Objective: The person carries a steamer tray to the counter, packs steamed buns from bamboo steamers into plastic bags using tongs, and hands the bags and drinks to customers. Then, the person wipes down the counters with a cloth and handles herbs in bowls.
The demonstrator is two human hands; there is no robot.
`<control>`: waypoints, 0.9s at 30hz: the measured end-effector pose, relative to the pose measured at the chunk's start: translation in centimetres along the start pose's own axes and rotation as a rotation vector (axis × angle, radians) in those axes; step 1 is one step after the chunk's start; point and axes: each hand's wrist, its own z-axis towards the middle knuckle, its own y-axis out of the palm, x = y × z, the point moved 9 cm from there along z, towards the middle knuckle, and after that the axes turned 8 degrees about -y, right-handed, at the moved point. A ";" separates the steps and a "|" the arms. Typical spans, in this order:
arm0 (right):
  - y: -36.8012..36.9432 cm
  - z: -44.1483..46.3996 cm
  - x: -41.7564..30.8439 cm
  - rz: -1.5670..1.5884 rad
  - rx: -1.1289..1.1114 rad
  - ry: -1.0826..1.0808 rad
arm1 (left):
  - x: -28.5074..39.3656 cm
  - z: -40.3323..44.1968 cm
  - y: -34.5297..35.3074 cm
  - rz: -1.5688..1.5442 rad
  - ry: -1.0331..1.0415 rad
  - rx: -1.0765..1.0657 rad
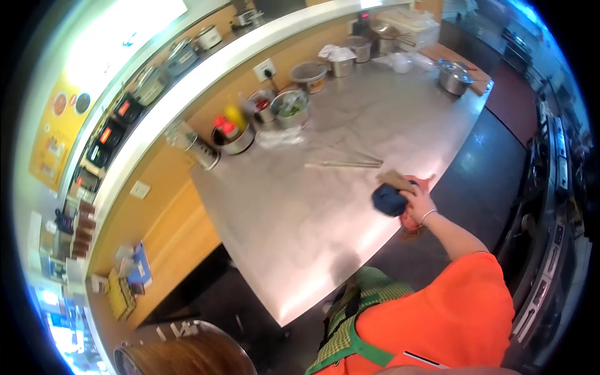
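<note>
My right hand reaches out over the near right edge of the steel table. Its fingers are closed on a dark blue cloth, bunched up. A reddish cloth hangs at the table's edge under the hand, and a brown piece lies against the blue bundle; whether these are one cloth I cannot tell. Just beyond the hand, a pair of metal tongs rests flat on the tabletop. My left hand is out of view.
Along the back wall stand a pot with red and yellow bottles, a pot of greens and a bowl. A lidded pot sits by a wooden board at the far right. A wooden barrel is at lower left.
</note>
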 end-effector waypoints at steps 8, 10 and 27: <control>-0.6 0.9 8.3 -0.308 0.162 0.110 | 11.1 5.6 12.6 -0.431 0.278 -0.253; -2.0 0.9 7.5 -0.170 0.095 0.232 | 16.3 5.6 15.7 -0.596 0.358 -0.397; -8.9 13.8 50.3 -0.238 0.157 0.796 | 51.4 -2.8 24.9 -0.663 0.302 -0.757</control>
